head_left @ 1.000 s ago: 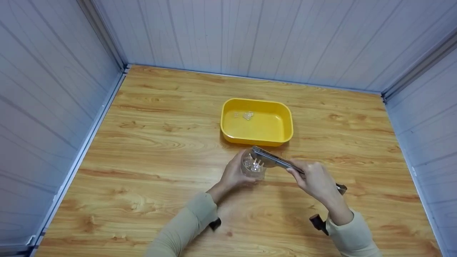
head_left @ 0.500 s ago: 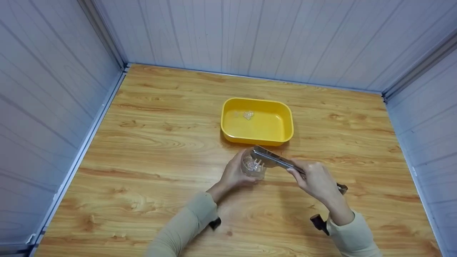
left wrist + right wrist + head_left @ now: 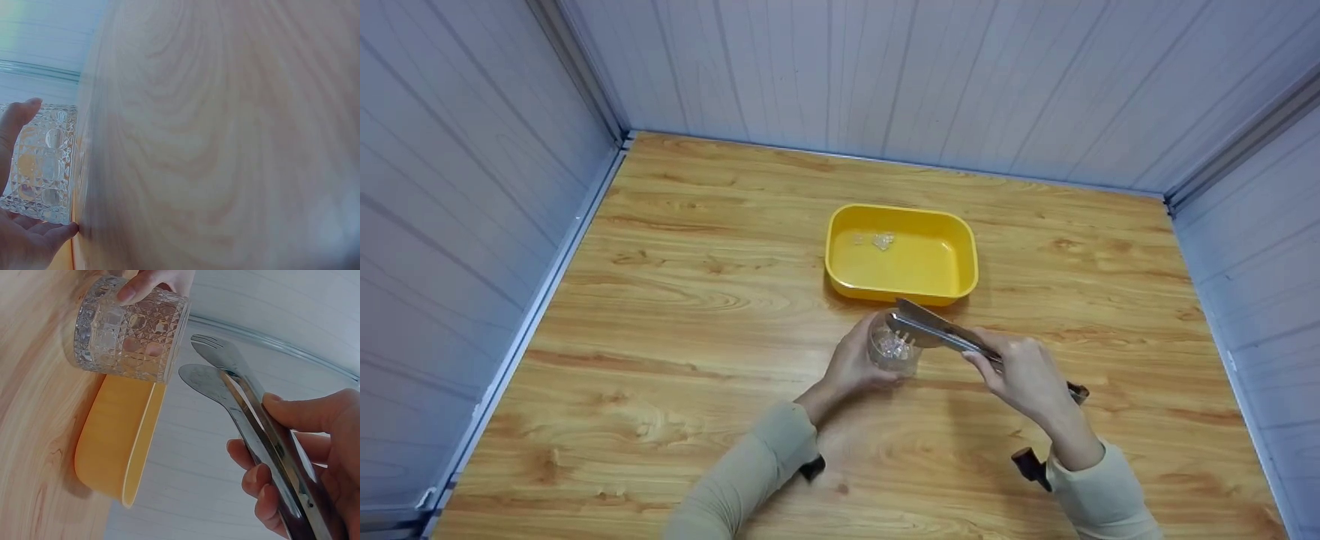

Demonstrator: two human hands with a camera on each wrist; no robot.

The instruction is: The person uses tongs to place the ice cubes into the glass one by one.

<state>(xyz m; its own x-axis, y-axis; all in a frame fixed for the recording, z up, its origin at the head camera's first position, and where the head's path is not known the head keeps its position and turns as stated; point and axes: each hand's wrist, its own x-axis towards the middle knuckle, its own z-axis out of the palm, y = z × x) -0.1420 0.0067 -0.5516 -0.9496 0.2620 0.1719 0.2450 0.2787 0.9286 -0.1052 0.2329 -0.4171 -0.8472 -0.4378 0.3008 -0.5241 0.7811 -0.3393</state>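
My left hand (image 3: 853, 364) grips a clear, cut-pattern glass (image 3: 135, 332) from the side, thumb and fingers around it. Several small clear pieces, like ice cubes, (image 3: 894, 346) lie inside the glass. In my right hand (image 3: 1027, 379) is a pair of metal serving tongs (image 3: 936, 331), held partway along its arms. One tong end is slotted like a fork, the other smooth like a spoon. Those ends stand a little apart just above the glass's mouth, with nothing visible between them in the right wrist view.
Just beyond the glass stands a yellow tub (image 3: 900, 292), with several clear pieces (image 3: 883, 241) on its floor toward the back left. Pale panel walls (image 3: 840, 82) border the wood-grain table (image 3: 697, 337) at the back and sides. Black mounts show at both cuffs.
The ends of the tongs have spread apart, the upper arm rising away from the lower one. Both hands and the glass keep nearly the same place.
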